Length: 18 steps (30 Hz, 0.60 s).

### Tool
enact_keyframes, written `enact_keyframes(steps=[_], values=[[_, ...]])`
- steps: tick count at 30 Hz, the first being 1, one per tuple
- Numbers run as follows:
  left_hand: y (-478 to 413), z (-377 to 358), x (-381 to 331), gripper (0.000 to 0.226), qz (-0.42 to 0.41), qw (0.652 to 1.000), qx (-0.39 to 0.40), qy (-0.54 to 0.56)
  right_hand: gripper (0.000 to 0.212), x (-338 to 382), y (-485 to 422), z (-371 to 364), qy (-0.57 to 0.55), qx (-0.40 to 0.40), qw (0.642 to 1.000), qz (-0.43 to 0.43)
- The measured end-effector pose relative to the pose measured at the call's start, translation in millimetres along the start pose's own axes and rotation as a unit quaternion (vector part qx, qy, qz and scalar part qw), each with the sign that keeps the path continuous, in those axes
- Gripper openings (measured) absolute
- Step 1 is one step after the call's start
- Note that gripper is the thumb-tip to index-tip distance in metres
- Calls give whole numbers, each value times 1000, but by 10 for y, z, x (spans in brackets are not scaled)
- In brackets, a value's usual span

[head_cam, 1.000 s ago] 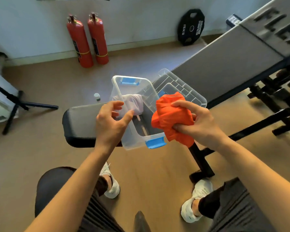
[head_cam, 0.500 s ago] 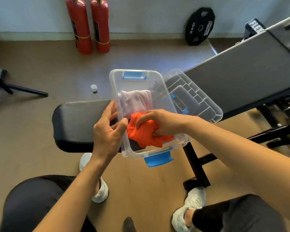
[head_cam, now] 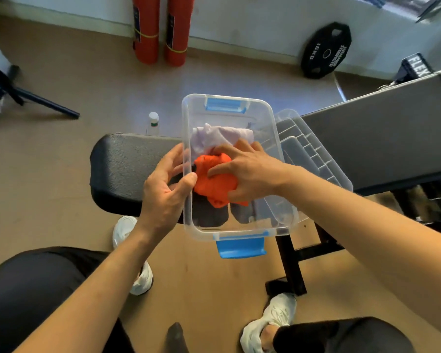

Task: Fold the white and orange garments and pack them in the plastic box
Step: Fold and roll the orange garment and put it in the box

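A clear plastic box [head_cam: 239, 104] with blue latches rests on the black bench seat [head_cam: 127, 169]. The folded white garment [head_cam: 214, 137] lies in the box's far half. The bunched orange garment [head_cam: 213, 183] sits just in front of it, inside the box. My right hand [head_cam: 247, 171] reaches into the box and presses down on the orange garment with spread fingers. My left hand [head_cam: 166, 189] grips the box's left wall, thumb over the rim.
The clear lid [head_cam: 313, 154] lies tilted against the box's right side. A grey inclined bench pad [head_cam: 382, 133] stretches to the right. Two red fire extinguishers [head_cam: 161, 31], a black weight plate [head_cam: 325, 50] and a small bottle [head_cam: 152, 122] stand on the floor behind.
My right hand carried the orange garment from above the box's right rim down into the box and now presses it beside the white garment. My left hand stayed on the left wall.
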<state>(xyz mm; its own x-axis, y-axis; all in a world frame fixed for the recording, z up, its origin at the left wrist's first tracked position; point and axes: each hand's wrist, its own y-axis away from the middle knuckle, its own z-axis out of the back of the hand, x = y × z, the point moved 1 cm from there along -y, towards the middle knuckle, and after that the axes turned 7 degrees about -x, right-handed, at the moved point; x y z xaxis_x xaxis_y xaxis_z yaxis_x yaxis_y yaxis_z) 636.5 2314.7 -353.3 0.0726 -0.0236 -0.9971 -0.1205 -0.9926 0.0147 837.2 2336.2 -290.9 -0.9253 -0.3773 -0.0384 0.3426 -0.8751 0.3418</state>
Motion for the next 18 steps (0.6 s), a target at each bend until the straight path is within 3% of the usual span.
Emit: enact_keyframes(steps=[3, 7, 12, 18], values=[[12, -19, 10, 58, 0, 1000, 7, -6, 71, 19, 59, -8, 66, -49, 996, -26], [27, -57, 12, 66, -2, 1000, 10, -5, 79, 46, 60, -171, 59, -14, 998, -23], [-2, -63, 23, 68, -3, 1000, 20, -3, 92, -108, -36, -238, 131, -8, 991, 20], [-30, -72, 23, 64, -4, 999, 30, -15, 98, -258, -255, -265, 124, 67, 989, 42]])
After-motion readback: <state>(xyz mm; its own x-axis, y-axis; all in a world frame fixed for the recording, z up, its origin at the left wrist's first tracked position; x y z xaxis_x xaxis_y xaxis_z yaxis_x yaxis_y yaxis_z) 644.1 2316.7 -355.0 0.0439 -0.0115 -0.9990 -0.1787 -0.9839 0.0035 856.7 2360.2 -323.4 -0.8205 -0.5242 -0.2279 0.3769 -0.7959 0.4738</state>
